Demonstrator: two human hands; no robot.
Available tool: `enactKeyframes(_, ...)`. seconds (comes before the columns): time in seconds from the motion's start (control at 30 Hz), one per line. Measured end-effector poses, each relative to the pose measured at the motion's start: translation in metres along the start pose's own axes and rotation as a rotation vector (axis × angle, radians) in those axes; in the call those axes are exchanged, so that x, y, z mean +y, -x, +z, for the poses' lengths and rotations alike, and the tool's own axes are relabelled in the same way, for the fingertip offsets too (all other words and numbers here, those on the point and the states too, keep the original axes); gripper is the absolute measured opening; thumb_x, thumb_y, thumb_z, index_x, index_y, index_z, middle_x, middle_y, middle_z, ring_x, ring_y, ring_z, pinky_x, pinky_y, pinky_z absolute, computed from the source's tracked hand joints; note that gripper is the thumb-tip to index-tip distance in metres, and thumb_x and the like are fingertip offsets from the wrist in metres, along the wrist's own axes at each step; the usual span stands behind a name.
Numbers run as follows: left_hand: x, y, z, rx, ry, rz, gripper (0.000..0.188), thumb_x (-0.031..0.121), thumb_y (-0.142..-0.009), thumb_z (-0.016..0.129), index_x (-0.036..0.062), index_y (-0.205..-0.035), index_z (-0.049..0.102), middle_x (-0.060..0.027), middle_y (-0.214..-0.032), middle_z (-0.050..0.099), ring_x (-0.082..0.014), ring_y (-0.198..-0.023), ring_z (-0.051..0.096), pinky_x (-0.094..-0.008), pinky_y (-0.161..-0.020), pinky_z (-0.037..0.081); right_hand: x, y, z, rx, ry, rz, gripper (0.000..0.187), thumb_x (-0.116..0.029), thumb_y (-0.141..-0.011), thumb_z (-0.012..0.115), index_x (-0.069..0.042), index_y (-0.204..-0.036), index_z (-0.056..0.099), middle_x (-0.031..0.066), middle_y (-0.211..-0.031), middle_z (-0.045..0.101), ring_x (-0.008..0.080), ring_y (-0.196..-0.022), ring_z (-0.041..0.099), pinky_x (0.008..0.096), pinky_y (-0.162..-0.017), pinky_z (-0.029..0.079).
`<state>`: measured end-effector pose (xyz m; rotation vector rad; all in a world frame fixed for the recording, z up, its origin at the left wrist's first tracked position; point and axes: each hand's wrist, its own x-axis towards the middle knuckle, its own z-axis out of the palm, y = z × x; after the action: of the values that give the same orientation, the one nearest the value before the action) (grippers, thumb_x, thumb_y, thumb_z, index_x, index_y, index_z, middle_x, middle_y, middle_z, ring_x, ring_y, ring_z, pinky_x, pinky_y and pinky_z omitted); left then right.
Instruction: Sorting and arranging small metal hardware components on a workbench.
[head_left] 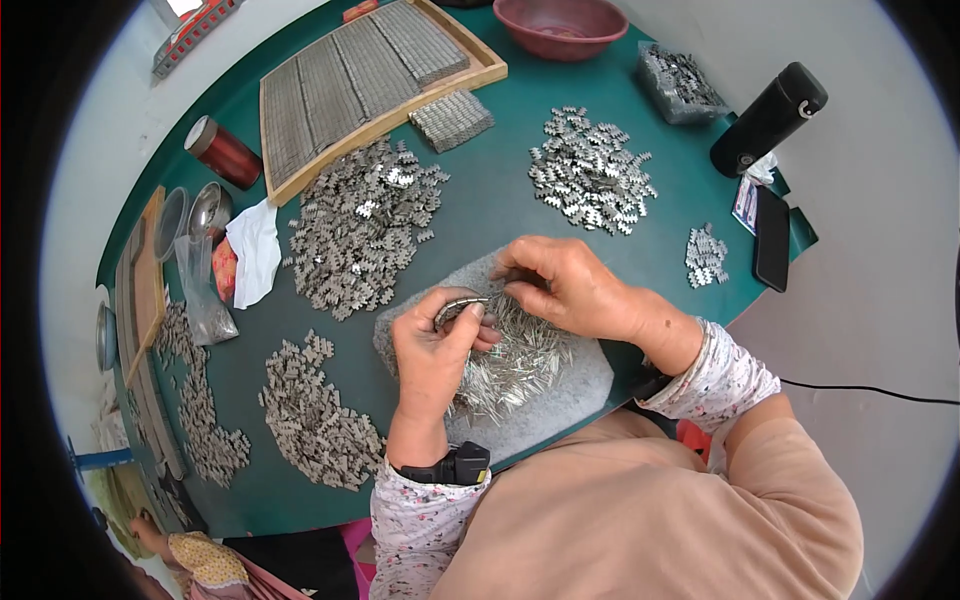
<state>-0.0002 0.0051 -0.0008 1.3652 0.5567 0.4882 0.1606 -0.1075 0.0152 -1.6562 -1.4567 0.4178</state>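
In my left hand (428, 350) is a short curved strip of metal links (456, 306), gripped between thumb and fingers. My right hand (585, 290) comes in from the right with thumb and forefinger pinched close to the strip's end. Whatever sits in that pinch is too small to make out. Beneath both hands, a heap of thin shiny metal pins (510, 375) lies on a grey fuzzy pad (588, 395) at the table's near edge.
Piles of toothed metal links lie on the green table (480, 200): a large one (365, 225), one at right (590, 170), one at left (320, 415). Behind them stands a wooden tray (490, 72) of linked strips. A black bottle (770, 118) and phone (771, 240) are right.
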Motion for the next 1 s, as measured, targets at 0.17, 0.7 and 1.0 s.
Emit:
enactKeyframes(0.17,0.0,0.002,0.0,-0.035,-0.003,0.012,0.009,-0.001,-0.089,0.06,-0.0052,-0.096,0.064,-0.0094,-0.079,0.067,-0.0135,-0.066,0.067,-0.0236,-0.059,0.055,-0.007,-0.008,-0.002,-0.062,-0.132,-0.09,0.018,0.0,-0.08,0.062,0.003,-0.097,0.062,0.0157,-0.086,0.061,0.0317,-0.076,0.063,0.0363,-0.065,0.051)
enactKeyframes(0.7,0.002,0.005,0.004,-0.03,-0.025,0.045,0.008,-0.003,-0.088,0.06,-0.0047,-0.091,0.066,-0.0079,-0.079,0.066,-0.0138,-0.064,0.066,-0.0245,-0.059,0.056,-0.005,-0.007,0.004,-0.072,-0.211,0.081,0.015,0.002,-0.08,0.061,0.001,-0.095,0.059,0.0097,-0.085,0.064,0.0185,-0.078,0.064,0.0318,-0.068,0.053)
enactKeyframes(1.0,-0.021,-0.002,-0.005,-0.015,-0.374,0.297,0.003,-0.006,-0.083,0.062,-0.0049,-0.083,0.064,-0.0025,-0.068,0.062,-0.0073,-0.059,0.056,-0.0224,-0.054,0.046,-0.015,-0.007,0.013,0.022,0.099,-0.364,0.021,0.001,-0.067,0.069,-0.001,-0.082,0.055,0.0147,-0.077,0.056,0.037,-0.073,0.058,0.0458,-0.065,0.047)
